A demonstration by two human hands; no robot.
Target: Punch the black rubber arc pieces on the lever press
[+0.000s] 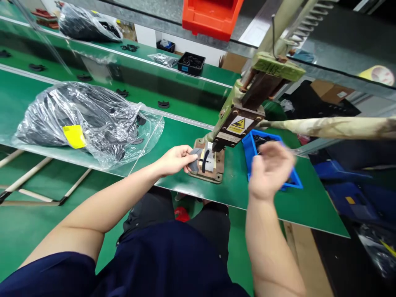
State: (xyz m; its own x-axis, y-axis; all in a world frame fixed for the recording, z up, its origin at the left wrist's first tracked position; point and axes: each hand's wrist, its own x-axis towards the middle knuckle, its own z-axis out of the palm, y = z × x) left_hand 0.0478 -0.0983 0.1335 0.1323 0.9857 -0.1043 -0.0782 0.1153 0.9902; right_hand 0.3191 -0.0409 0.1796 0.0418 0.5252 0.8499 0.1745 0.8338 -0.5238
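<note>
My left hand pinches a dark grey curved plastic piece between thumb and fingers. It holds the piece against the fixture on the base of a hand-lever press. A narrow black curved strip stands on that fixture, just right of the grey piece. Motion blurs my right hand, raised in front of a blue bin with dark parts in it. Its fingers look bent, but whether they hold anything is not clear. The press lever passes above and beyond this hand.
A clear bag of dark curved parts lies on the green bench at the left. Several black curved pieces lie on the strip behind. Farther back are a black bin and, overhead, an orange bin.
</note>
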